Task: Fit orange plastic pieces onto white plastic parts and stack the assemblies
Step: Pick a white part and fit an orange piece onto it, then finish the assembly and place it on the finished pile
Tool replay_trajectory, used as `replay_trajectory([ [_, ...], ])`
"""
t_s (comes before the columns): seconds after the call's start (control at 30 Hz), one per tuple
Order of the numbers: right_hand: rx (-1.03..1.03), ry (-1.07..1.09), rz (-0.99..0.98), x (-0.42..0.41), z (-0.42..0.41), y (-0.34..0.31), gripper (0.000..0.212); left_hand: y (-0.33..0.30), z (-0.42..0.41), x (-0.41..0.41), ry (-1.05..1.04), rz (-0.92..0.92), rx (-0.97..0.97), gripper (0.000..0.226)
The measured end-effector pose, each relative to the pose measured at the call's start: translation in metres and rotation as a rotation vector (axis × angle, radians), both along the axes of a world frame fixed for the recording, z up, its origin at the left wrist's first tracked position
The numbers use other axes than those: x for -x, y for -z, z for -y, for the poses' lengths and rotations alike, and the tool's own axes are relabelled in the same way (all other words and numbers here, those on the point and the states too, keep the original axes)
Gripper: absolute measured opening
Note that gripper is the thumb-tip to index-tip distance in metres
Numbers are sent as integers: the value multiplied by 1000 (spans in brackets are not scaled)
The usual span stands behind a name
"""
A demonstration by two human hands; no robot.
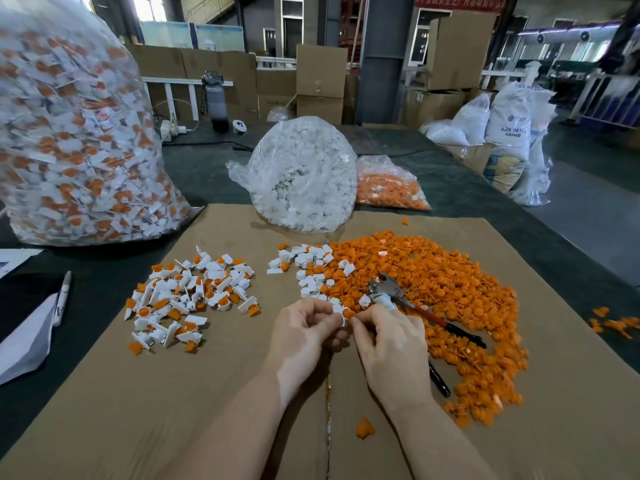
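My left hand pinches a small white plastic part above the cardboard sheet. My right hand pinches an orange piece right against that white part. A broad heap of loose orange pieces lies to the right. Loose white parts lie just beyond my hands. To the left sits a pile of fitted white-and-orange assemblies.
Pliers with red and black handles lie on the orange heap near my right hand. Behind stand a bag of white parts, a bag of orange pieces and a large bag of assemblies. A marker lies at the left.
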State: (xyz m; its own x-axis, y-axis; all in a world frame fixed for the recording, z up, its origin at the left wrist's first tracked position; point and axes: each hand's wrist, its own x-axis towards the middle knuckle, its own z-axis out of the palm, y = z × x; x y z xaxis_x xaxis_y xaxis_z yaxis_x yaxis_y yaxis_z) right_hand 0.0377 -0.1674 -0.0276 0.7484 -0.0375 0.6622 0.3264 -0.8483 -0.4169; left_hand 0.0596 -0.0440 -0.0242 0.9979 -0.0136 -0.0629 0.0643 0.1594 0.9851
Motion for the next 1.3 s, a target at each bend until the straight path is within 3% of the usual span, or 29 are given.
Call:
replay_trajectory([
  [0.4,-17,-32,-80,-1,0,3,25,-7,-2,10,46,222,-353,2],
  [0.63,-75,-74,-66,2,1,0,11,-7,-5,7,51,122,-226,4],
  [0.8,-68,-115,-71,4,2,-3,28,-6,-5,5,38,115,-183,12],
  [0.9,-55,-129,-98,4,2,-4,26,-4,-4,5,39,109,-137,16],
  [1.3,3,-96,-67,3,1,-5,23,-6,-4,4,33,136,-237,10],
])
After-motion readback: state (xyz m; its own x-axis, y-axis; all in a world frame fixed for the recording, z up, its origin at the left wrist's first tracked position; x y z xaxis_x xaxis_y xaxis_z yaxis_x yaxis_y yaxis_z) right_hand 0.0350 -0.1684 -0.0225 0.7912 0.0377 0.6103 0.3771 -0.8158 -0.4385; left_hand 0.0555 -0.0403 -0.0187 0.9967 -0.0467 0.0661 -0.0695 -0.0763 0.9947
